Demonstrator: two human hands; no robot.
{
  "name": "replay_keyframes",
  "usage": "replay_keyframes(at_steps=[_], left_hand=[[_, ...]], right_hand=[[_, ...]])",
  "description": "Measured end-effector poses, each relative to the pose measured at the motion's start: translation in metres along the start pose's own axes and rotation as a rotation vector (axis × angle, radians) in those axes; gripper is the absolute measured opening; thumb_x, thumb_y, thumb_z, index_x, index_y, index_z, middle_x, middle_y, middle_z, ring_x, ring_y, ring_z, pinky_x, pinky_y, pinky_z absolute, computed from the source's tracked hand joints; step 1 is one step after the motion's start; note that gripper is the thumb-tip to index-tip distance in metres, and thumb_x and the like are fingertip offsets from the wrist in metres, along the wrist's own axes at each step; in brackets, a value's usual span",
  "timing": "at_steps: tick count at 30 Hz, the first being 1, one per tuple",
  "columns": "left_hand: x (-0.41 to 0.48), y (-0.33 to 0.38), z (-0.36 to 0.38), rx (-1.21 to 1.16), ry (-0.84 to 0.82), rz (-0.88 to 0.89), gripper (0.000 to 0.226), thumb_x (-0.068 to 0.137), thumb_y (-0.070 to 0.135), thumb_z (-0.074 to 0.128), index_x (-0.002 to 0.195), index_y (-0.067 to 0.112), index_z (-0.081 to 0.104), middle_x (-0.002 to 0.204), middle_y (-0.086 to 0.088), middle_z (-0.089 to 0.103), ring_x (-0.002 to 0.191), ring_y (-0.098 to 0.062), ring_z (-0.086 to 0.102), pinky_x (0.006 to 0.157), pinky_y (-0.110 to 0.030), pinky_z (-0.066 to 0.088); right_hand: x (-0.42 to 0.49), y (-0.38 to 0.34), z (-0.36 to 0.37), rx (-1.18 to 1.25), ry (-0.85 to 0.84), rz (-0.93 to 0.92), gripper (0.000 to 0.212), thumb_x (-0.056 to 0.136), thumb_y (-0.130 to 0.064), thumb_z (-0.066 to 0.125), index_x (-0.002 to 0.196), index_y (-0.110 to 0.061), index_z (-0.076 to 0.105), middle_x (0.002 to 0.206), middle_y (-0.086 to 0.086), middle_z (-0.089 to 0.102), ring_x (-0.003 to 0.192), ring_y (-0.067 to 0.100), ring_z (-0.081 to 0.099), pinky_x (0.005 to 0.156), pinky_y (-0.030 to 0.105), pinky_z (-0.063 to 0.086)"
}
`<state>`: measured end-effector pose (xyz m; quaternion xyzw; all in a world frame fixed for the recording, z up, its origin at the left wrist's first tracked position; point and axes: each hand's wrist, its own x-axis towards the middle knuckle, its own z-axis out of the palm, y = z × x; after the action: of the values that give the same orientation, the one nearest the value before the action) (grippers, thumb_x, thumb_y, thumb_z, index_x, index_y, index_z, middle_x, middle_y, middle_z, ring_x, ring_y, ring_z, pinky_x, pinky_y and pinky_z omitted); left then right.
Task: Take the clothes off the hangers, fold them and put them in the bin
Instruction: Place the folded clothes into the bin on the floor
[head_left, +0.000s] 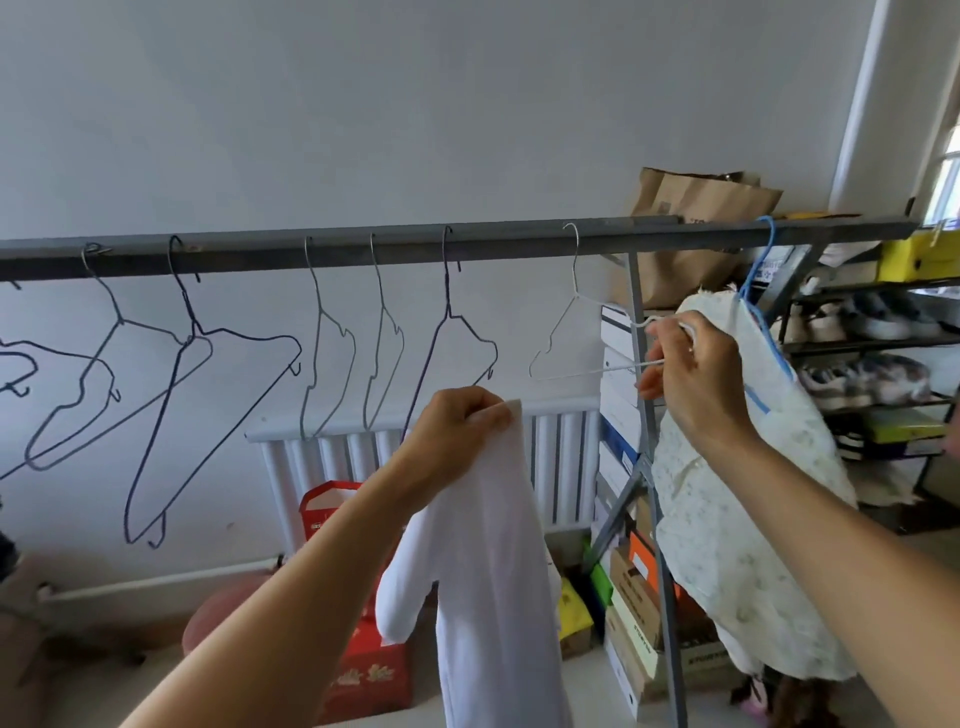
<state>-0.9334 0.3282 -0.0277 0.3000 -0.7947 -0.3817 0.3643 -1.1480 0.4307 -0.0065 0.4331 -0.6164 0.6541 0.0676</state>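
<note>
White garment (493, 545) hangs centre frame, pinched by my left hand (457, 423); right hand (693, 376) grips white hanger (587, 371) on grey rail (363, 250), radiator (563, 457) behind.

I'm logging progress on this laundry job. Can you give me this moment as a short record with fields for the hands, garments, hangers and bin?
left hand: grips the white garment by its top edge, off any hanger
right hand: holds the white wire hanger, bare and hooked on the rail
to do: floral garment hangs on the blue hanger
empty hangers: several on the rail, left of the white one
bin: not in view
</note>
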Motion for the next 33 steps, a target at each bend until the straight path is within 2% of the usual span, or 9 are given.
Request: replay_keyframes(at_steps=[3, 6, 8, 12, 15, 18, 22, 26, 33], left_hand=[[-0.008, 0.005, -0.007, -0.025, -0.02, 0.015, 0.017, 0.09, 0.017, 0.064, 0.074, 0.019, 0.069, 0.059, 0.013, 0.06, 0.053, 0.0, 0.052, 0.05, -0.013, 0.041], [-0.016, 0.008, -0.013, -0.037, -0.051, 0.024, 0.011, 0.089, 0.018, 0.067, 0.079, 0.017, 0.073, 0.066, 0.009, 0.065, 0.06, -0.004, 0.058, 0.055, -0.017, 0.047], [-0.022, 0.009, -0.016, -0.03, -0.066, 0.031, 0.009, 0.088, 0.016, 0.068, 0.082, 0.014, 0.074, 0.068, 0.007, 0.066, 0.06, -0.002, 0.059, 0.056, -0.015, 0.048], [-0.035, 0.008, -0.024, 0.037, -0.129, 0.057, 0.007, 0.087, 0.02, 0.07, 0.082, 0.023, 0.075, 0.073, 0.006, 0.068, 0.065, -0.001, 0.06, 0.06, -0.014, 0.048], [-0.048, 0.004, -0.032, 0.122, -0.184, 0.068, 0.011, 0.086, 0.026, 0.071, 0.077, 0.033, 0.072, 0.067, 0.011, 0.061, 0.062, -0.002, 0.055, 0.06, -0.017, 0.045], [-0.062, -0.003, -0.044, 0.164, -0.187, 0.058, 0.011, 0.085, 0.025, 0.071, 0.076, 0.031, 0.072, 0.063, 0.011, 0.053, 0.058, -0.005, 0.047, 0.059, -0.022, 0.04], [-0.083, -0.022, -0.069, 0.22, -0.151, 0.034, 0.011, 0.084, 0.026, 0.072, 0.075, 0.032, 0.072, 0.065, 0.011, 0.054, 0.061, -0.005, 0.048, 0.061, -0.025, 0.041], [-0.106, -0.041, -0.102, 0.239, -0.097, -0.014, 0.005, 0.079, 0.035, 0.072, 0.074, 0.032, 0.073, 0.064, 0.01, 0.057, 0.063, -0.007, 0.052, 0.064, -0.029, 0.045], [-0.15, -0.064, -0.186, 0.221, 0.053, -0.141, 0.011, 0.088, 0.02, 0.07, 0.078, 0.024, 0.074, 0.068, 0.004, 0.065, 0.062, -0.007, 0.058, 0.062, -0.024, 0.049]], right_hand=[[-0.023, 0.015, 0.01, 0.018, -0.041, 0.063, 0.026, 0.102, -0.032, 0.043, 0.112, -0.012, 0.057, 0.098, 0.011, 0.063, 0.076, 0.019, 0.066, 0.054, 0.022, 0.056], [-0.06, 0.032, 0.022, 0.042, -0.084, 0.2, 0.055, 0.092, -0.052, 0.05, 0.134, -0.018, 0.046, 0.114, 0.002, 0.06, 0.098, 0.015, 0.063, 0.079, 0.039, 0.06], [-0.087, 0.038, 0.032, 0.053, -0.23, 0.226, 0.056, 0.088, -0.058, 0.051, 0.133, -0.025, 0.048, 0.12, -0.005, 0.06, 0.107, 0.01, 0.06, 0.095, 0.044, 0.052], [-0.125, 0.022, 0.05, 0.091, -0.66, 0.185, 0.048, 0.084, -0.063, 0.056, 0.123, -0.035, 0.058, 0.118, -0.023, 0.062, 0.108, -0.012, 0.055, 0.1, 0.029, 0.044], [-0.135, 0.005, 0.059, 0.234, -0.817, 0.193, 0.015, 0.092, -0.027, 0.063, 0.104, -0.02, 0.069, 0.099, -0.003, 0.073, 0.098, 0.012, 0.067, 0.092, 0.036, 0.051], [-0.146, -0.007, 0.065, 0.244, -0.848, 0.181, 0.016, 0.091, -0.008, 0.063, 0.077, -0.015, 0.069, 0.066, -0.006, 0.066, 0.062, 0.008, 0.062, 0.064, 0.02, 0.051], [-0.169, -0.014, 0.084, 0.069, -0.888, 0.142, 0.03, 0.088, -0.014, 0.068, 0.064, -0.024, 0.053, 0.054, -0.013, 0.052, 0.05, 0.001, 0.043, 0.053, 0.013, 0.038], [-0.194, -0.017, 0.11, -0.196, -0.859, 0.073, 0.026, 0.086, -0.014, 0.06, 0.069, -0.023, 0.043, 0.06, -0.008, 0.045, 0.055, 0.007, 0.043, 0.056, 0.015, 0.033], [-0.21, -0.012, 0.142, -0.401, -0.923, 0.033, 0.021, 0.085, -0.021, 0.057, 0.069, -0.031, 0.047, 0.065, -0.008, 0.054, 0.063, 0.009, 0.052, 0.059, 0.024, 0.038]])
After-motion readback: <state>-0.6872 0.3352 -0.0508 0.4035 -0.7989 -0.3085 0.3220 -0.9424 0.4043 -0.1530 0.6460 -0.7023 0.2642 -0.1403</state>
